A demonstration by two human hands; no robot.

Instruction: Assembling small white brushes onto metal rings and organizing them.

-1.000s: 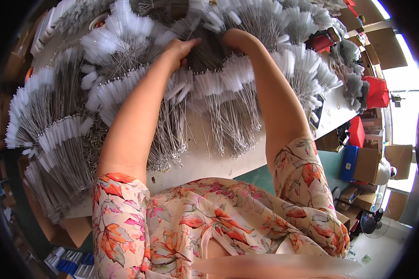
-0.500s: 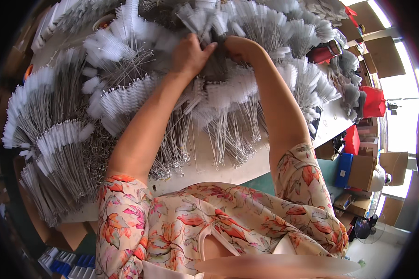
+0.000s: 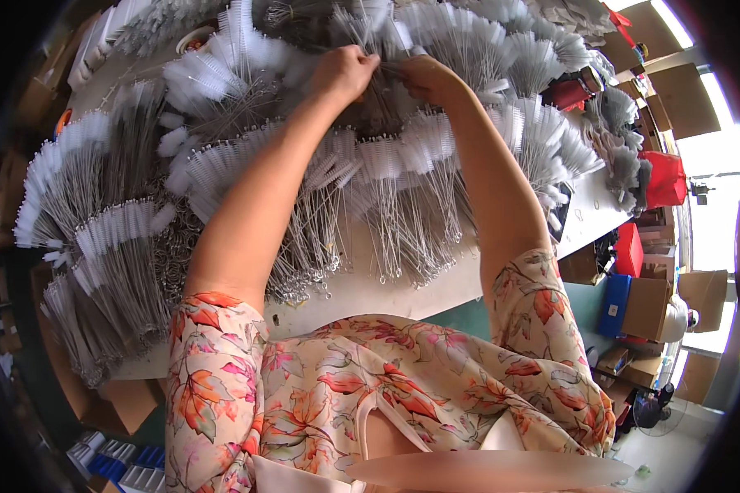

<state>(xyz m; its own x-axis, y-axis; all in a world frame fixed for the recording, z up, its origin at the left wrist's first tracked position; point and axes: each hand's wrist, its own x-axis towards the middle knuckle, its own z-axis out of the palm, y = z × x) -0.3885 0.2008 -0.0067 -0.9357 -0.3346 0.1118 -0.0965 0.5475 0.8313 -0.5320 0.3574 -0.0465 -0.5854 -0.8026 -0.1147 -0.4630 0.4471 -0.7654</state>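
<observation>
Bench [image 3: 370,292] white, heaped almost edge to edge with brushes [image 3: 403,164]: white bristle heads fanned toward the far side, thin wire stems trailing toward the near edge; only a bare strip left along that near edge; red boxes [image 3: 662,177] and cardboard cartons beyond the right end.

Both arms stretched to the far edge, near its middle; left hand [image 3: 343,72] clenched on a small bunch of wire stems [image 3: 390,67]; right hand [image 3: 423,78] just beside it, fingers pinched on the same bunch; exact number of stems too fine to tell.

To do this well, by judgement: keep the pinch close to the bristle end, so stems stay parallel and do not splay; lift the bunch straight up before drawing it nearer, since looped stem ends are likely to snag in the neighbouring piles; hold the wrists high over the rows in between, to avoid dragging sorted fans out of line; square the heads together before setting down.
</observation>
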